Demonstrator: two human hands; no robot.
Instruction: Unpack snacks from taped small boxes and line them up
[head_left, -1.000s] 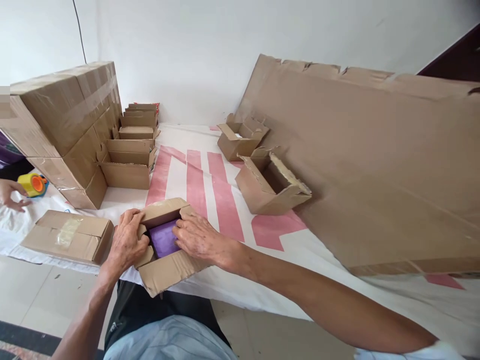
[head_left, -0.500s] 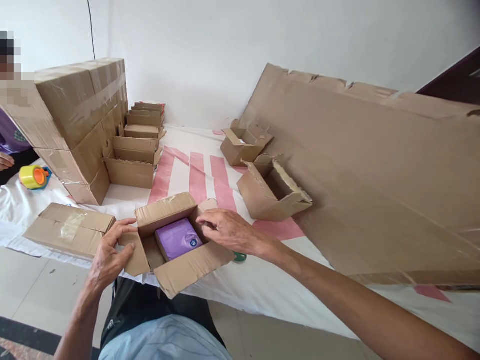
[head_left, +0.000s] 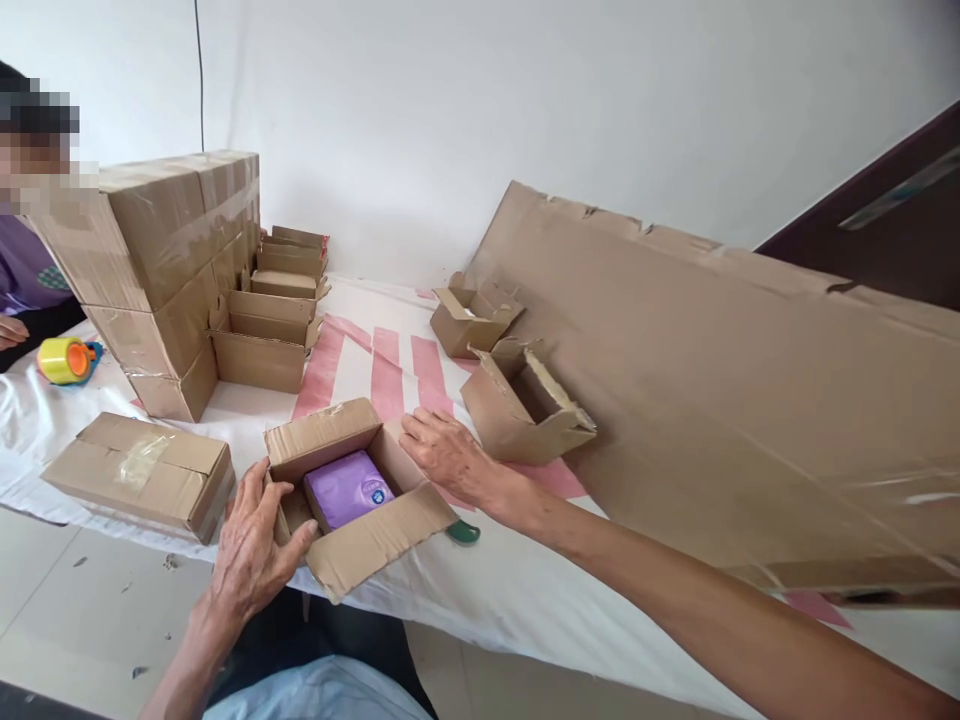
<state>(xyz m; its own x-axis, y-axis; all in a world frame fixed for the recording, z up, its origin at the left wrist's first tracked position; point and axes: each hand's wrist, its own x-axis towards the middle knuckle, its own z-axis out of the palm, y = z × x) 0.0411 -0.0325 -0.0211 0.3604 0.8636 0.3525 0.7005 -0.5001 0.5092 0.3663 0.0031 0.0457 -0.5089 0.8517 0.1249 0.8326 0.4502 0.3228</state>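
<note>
An uncovered cardboard box [head_left: 390, 540] with raised long flaps sits at the table's near edge. Inside lies a purple plastic-wrapped pack [head_left: 349, 488] with a small blue mark, its top showing. My left hand [head_left: 251, 540] grips the box's left end, fingers on the far side and thumb towards the near corner. At the right end, my right hand [head_left: 446, 455] has its fingers bent together against the outside of the box; the fingertips are partly hidden. The short end flaps are covered by my hands.
A taped closed box [head_left: 142, 470] lies to the left. Stacked taped cartons [head_left: 161, 240] stand behind it, beside a yellow tape roll [head_left: 64, 360]. Open boxes [head_left: 259, 355] line the back left; two more [head_left: 525, 400] sit right, before a large cardboard sheet [head_left: 712, 420]. A person sits far left.
My left hand has moved from the raised left flap onto the box's end, and that flap no longer sticks out. My right hand has shifted from inside the box to outside its right end.
</note>
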